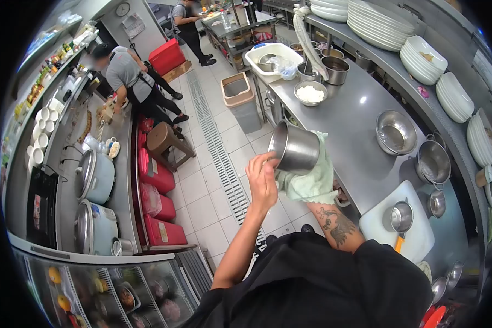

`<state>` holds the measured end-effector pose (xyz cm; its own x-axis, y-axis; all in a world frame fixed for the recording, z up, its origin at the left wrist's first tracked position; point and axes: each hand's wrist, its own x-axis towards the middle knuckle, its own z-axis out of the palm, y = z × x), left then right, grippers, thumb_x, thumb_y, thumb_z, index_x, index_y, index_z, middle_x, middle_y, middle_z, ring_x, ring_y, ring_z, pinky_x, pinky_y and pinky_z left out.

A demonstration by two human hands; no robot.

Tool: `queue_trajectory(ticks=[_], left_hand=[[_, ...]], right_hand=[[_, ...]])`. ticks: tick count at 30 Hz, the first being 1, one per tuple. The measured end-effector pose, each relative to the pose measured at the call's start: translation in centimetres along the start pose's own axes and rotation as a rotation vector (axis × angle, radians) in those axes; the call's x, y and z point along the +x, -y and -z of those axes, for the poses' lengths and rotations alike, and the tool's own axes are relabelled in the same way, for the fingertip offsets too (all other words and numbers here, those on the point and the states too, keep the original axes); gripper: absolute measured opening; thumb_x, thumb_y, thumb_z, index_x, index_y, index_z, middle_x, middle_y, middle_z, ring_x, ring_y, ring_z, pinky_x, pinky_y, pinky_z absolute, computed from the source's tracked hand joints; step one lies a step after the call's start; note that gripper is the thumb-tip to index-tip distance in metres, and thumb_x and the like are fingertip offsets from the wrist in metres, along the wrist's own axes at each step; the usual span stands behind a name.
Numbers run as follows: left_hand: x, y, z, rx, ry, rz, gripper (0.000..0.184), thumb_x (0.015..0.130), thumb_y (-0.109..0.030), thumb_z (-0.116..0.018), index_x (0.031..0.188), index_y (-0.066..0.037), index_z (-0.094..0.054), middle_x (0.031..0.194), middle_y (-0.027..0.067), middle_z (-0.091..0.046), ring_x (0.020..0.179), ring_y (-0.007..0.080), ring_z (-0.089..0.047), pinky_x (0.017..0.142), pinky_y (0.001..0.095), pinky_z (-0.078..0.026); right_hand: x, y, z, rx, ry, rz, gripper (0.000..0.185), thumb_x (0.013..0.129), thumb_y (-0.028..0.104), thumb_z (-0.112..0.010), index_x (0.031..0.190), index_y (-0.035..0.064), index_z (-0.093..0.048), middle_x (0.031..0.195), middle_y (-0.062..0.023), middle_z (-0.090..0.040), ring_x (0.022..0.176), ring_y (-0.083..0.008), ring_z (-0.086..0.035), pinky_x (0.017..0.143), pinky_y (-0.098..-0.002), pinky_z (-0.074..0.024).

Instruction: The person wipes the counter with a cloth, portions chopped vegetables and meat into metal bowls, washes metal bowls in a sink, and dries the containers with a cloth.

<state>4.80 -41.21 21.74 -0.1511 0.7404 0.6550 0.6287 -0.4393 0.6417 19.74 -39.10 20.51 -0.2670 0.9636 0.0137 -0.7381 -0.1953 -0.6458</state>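
A deep stainless steel pot (298, 146) is tilted on its side in the air beside the counter edge, its mouth facing left. My left hand (262, 180) grips its rim, fingers closed over the edge. A pale green cloth (311, 183) wraps the pot's right side and underside. My right forearm (336, 224), which has a tattoo, runs up into the cloth. The cloth covers my right hand, which presses it against the pot; the fingers are hidden.
The steel counter (347, 128) at right bears a bowl of white food (310, 94), a metal bowl (396, 133) and a white cutting board (372, 224) with a small orange-handled pan (402, 216). A bin (243, 106) stands ahead. Two people work farther off; a stool (167, 139) is at left.
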Motion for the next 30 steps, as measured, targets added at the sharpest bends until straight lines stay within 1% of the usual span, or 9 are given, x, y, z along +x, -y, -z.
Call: queue_trajectory(ticks=[4,7,9,11,13,16,22,28,30], left_hand=[[-1.9,-0.5,-0.1,-0.215,-0.212,0.281,0.053,0.101,-0.035,-0.031,0.134,0.006,-0.038,0.139,0.0257,-0.034,0.13,0.0378,-0.035,0.109,0.0451,-0.024],[-5.3,1.2,-4.6,0.101,-0.025,0.195,0.049,0.1,-0.029,-0.035,0.134,0.006,-0.037,0.141,0.0269,-0.032,0.131,0.0397,-0.034,0.108,0.0452,-0.026],[-9.4,2.3,-7.4,-0.348,-0.067,0.262,0.042,0.094,-0.015,-0.045,0.132,0.003,-0.042,0.145,0.0281,-0.028,0.132,0.0425,-0.032,0.108,0.0461,-0.028],[-11.1,3.3,-6.0,0.157,0.54,0.134,0.042,0.087,-0.004,-0.051,0.129,0.001,-0.047,0.143,0.0292,-0.031,0.131,0.0428,-0.035,0.107,0.0471,-0.03],[-13.5,4.4,-4.0,0.195,0.59,0.082,0.042,0.082,0.0,-0.055,0.123,0.0,-0.052,0.135,0.0284,-0.04,0.125,0.0423,-0.042,0.105,0.0471,-0.033],[-10.5,3.2,-0.9,0.114,0.09,0.273,0.037,0.085,-0.006,-0.058,0.121,0.002,-0.054,0.128,0.0267,-0.048,0.117,0.0409,-0.048,0.098,0.0457,-0.038],[1.5,-4.3,-0.2,0.094,-0.018,0.291,0.027,0.097,-0.019,-0.049,0.105,0.005,-0.058,0.086,0.0187,-0.059,0.083,0.0268,-0.058,0.074,0.0354,-0.046],[2.7,0.4,-0.9,-0.274,-0.011,0.592,0.042,0.1,-0.024,-0.05,0.064,-0.004,-0.045,0.057,-0.0056,-0.04,0.054,0.006,-0.033,0.048,0.0278,-0.029],[2.3,-2.1,-2.0,-0.271,0.004,0.453,0.043,0.1,-0.025,-0.05,0.063,-0.004,-0.044,0.056,-0.0053,-0.039,0.054,0.0056,-0.032,0.047,0.0274,-0.028]], right_hand=[[0.2,-0.8,-1.7,-0.402,-0.083,0.313,0.049,0.098,0.04,-0.042,0.131,0.0034,-0.047,0.124,-0.0131,-0.054,0.113,-0.0249,-0.054,0.101,-0.0373,-0.042],[1.1,-2.3,-2.9,-0.462,-0.15,0.412,0.047,0.098,0.037,-0.043,0.13,0.0032,-0.047,0.124,-0.0134,-0.054,0.113,-0.0251,-0.054,0.101,-0.0374,-0.0417],[1.6,-2.3,-2.5,-0.402,-0.168,0.387,0.046,0.098,0.036,-0.044,0.13,0.003,-0.047,0.123,-0.0136,-0.054,0.113,-0.0253,-0.054,0.101,-0.0375,-0.0415],[1.9,-1.4,-1.6,-0.29,-0.163,0.311,0.045,0.098,0.034,-0.044,0.13,0.0028,-0.047,0.123,-0.0137,-0.055,0.112,-0.0255,-0.054,0.101,-0.0376,-0.0414],[1.7,-0.2,-0.1,-0.163,-0.157,0.21,0.044,0.098,0.033,-0.045,0.13,0.0026,-0.047,0.123,-0.0139,-0.055,0.112,-0.0256,-0.054,0.102,-0.0376,-0.0412],[0.7,2.5,1.8,-0.219,-0.123,0.217,0.042,0.098,0.031,-0.046,0.129,0.0024,-0.047,0.122,-0.0142,-0.055,0.112,-0.0259,-0.053,0.102,-0.0378,-0.0409],[-1.4,2.1,-0.4,-1.156,-0.059,0.735,0.039,0.098,0.026,-0.047,0.129,0.0018,-0.047,0.121,-0.0147,-0.055,0.112,-0.0264,-0.053,0.102,-0.038,-0.0404],[0.6,-2.6,-0.2,-0.268,-0.245,0.322,0.042,0.079,0.006,-0.058,0.119,-0.0017,-0.047,0.112,-0.0207,-0.054,0.109,-0.0341,-0.051,0.096,-0.0392,-0.0402],[2.0,-0.9,0.9,-0.597,-0.226,0.592,0.035,0.085,0.016,-0.056,0.116,-0.0002,-0.051,0.113,-0.0162,-0.055,0.105,-0.0287,-0.055,0.092,-0.0373,-0.0446]])
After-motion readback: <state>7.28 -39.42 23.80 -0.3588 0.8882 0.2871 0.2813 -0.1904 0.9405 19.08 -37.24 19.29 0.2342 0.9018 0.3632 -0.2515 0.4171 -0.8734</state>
